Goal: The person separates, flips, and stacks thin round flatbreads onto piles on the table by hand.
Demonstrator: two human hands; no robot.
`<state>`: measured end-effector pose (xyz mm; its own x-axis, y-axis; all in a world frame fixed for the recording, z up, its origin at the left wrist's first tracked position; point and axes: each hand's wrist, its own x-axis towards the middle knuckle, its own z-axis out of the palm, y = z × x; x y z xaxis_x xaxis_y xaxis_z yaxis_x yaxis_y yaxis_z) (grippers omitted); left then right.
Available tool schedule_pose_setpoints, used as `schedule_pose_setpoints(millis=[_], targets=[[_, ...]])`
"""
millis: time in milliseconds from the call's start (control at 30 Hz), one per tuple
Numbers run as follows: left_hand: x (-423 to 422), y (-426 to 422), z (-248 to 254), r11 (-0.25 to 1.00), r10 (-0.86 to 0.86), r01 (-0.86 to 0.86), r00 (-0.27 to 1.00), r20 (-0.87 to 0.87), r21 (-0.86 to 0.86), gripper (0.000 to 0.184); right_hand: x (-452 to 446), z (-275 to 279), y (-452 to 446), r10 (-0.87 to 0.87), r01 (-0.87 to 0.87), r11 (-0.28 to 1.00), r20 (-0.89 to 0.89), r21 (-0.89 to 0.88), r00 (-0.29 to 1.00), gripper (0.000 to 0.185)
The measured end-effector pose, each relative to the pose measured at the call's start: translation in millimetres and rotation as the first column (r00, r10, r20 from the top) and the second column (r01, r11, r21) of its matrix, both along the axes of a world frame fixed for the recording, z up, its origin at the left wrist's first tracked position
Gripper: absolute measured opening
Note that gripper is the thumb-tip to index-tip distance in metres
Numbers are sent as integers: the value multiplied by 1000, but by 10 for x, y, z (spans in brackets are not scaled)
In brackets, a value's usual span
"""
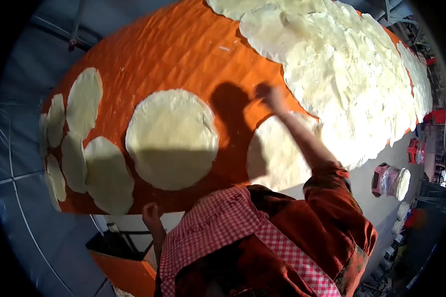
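Observation:
My right hand (273, 96) reaches out over the orange quilted cloth (173, 54), just above a pale round dough sheet (270, 148) that lies partly under my forearm. Its fingers are dark and blurred, and I cannot make out anything in them. Near the table's front edge, my left hand (152, 214) hangs with its fingers curled in and nothing visible between them. Between the two hands, a large round dough sheet (172, 123) lies flat on the cloth, half in shadow.
Several more dough sheets (108, 175) lie at the left. A broad layer of overlapping sheets (332, 64) covers the right side. Below the table edge stands an orange bin (124, 272). A wrapped stack of round sheets (392, 181) sits on a red stool at the right.

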<state>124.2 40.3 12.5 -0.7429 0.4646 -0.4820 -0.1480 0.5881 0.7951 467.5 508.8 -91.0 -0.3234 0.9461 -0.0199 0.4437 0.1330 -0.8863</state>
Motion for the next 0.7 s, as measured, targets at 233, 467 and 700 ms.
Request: schedule_pose_setpoints(millis=[233, 467, 700], targets=[[-472, 274, -233, 964, -177, 184, 983, -55, 194, 9, -1494, 485, -1363, 29, 55, 955, 275, -293, 961, 49], [-1137, 189, -325, 870, -335, 146, 876, 347, 472, 16, -2362, 664, -1051, 125, -169, 977, 286, 134, 950, 19], [-1758, 440, -266, 756, -448, -332, 365, 816, 564, 46, -3514, 3477, -1730, 598, -549, 704, 41, 451, 800, 29]])
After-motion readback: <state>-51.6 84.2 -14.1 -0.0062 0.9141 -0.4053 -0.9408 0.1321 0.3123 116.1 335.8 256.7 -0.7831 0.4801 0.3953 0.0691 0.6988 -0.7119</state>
